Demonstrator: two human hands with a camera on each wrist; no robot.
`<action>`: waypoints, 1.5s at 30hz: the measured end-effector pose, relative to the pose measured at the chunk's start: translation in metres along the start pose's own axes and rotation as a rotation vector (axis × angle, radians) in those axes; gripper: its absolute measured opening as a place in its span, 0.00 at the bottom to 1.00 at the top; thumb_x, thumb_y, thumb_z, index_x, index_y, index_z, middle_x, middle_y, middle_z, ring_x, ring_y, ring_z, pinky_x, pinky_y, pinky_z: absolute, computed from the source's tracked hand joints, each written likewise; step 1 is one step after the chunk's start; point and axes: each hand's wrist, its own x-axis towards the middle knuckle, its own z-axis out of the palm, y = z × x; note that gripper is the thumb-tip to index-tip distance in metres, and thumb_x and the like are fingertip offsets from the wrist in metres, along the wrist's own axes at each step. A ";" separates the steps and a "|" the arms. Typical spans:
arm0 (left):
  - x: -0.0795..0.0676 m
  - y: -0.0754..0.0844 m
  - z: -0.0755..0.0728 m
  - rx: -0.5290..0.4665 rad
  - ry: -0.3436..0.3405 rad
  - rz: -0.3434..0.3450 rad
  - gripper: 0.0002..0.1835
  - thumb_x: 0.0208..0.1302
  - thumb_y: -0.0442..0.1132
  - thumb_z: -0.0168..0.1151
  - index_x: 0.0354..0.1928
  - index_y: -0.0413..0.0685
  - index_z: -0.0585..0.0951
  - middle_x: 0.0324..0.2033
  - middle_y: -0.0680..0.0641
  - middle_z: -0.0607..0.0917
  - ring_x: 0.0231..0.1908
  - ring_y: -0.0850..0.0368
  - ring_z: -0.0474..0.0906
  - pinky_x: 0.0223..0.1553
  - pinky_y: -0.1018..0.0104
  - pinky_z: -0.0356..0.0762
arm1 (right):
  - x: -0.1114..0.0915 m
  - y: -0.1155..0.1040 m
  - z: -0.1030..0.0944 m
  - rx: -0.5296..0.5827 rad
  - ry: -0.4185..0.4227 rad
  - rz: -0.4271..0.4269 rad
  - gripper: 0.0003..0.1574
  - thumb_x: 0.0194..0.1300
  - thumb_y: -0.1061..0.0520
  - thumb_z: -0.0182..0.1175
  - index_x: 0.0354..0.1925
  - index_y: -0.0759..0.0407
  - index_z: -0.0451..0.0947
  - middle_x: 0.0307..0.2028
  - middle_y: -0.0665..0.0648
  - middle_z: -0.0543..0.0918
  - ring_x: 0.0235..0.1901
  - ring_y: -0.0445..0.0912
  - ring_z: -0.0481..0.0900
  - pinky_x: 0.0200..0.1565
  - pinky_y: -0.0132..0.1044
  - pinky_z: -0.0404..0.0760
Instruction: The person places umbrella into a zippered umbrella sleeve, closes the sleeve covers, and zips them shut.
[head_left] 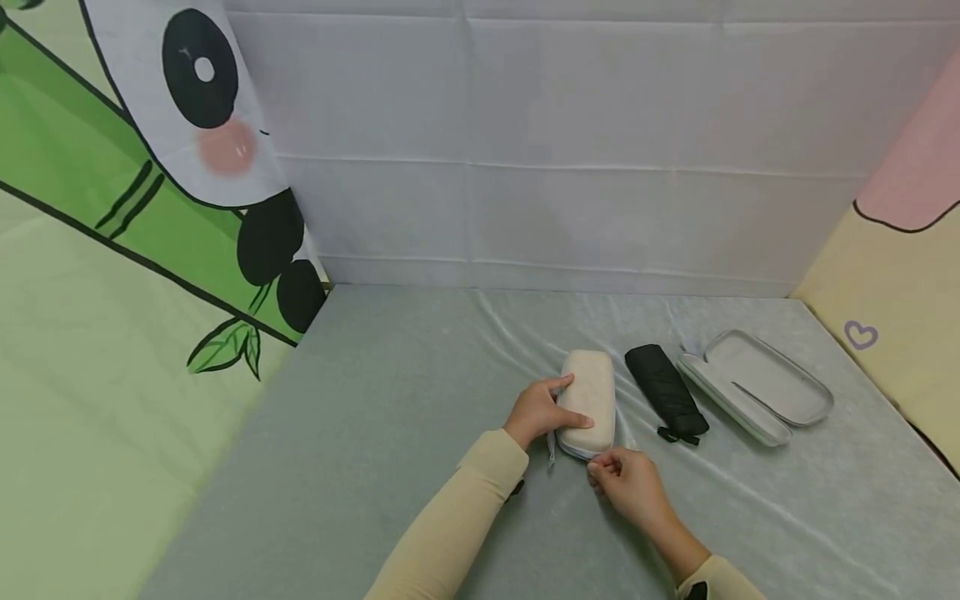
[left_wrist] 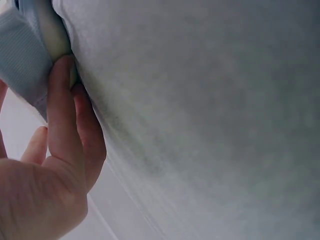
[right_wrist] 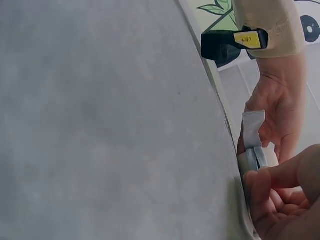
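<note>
A cream zip case (head_left: 589, 387) with rounded corners lies on the grey cloth in the head view. My left hand (head_left: 538, 410) grips it from the left side, thumb across its top. Fingers of that hand (left_wrist: 55, 160) curl against the case's edge in the left wrist view. At the near end, my right hand (head_left: 626, 483) pinches at the zip, and its fingertips hide the pull itself. The right wrist view shows the blue-grey zip (right_wrist: 254, 158) beside those fingertips, with a ribbed grey strap (right_wrist: 254, 127) sticking out from the case.
To the right of the case lies a black folded umbrella (head_left: 666, 390) with a strap at its near end. Beyond it rests an opened pale grey case (head_left: 768, 379), its lid laid back. Printed cloth (head_left: 150, 333) hangs along the left, and a white backdrop (head_left: 562, 150) rises behind.
</note>
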 end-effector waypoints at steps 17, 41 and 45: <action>0.009 0.008 0.003 -0.017 0.021 0.002 0.43 0.37 0.45 0.80 0.61 0.54 0.74 0.57 0.42 0.75 0.54 0.51 0.72 0.46 0.63 0.75 | 0.013 -0.002 -0.001 -0.003 -0.005 -0.016 0.07 0.55 0.71 0.62 0.22 0.66 0.78 0.16 0.53 0.78 0.15 0.42 0.75 0.17 0.31 0.74; -0.010 0.002 -0.007 -0.005 -0.001 0.020 0.43 0.37 0.46 0.80 0.61 0.54 0.74 0.55 0.41 0.76 0.50 0.54 0.74 0.42 0.67 0.75 | -0.005 -0.022 0.029 0.088 0.040 0.017 0.06 0.56 0.71 0.60 0.24 0.70 0.78 0.16 0.56 0.80 0.14 0.44 0.77 0.17 0.31 0.76; -0.016 -0.001 -0.010 -0.010 -0.014 0.028 0.43 0.37 0.46 0.80 0.61 0.55 0.74 0.54 0.41 0.77 0.50 0.54 0.74 0.41 0.67 0.75 | -0.010 -0.027 0.037 0.102 0.059 0.036 0.06 0.57 0.71 0.60 0.24 0.70 0.78 0.16 0.56 0.80 0.14 0.44 0.78 0.17 0.31 0.77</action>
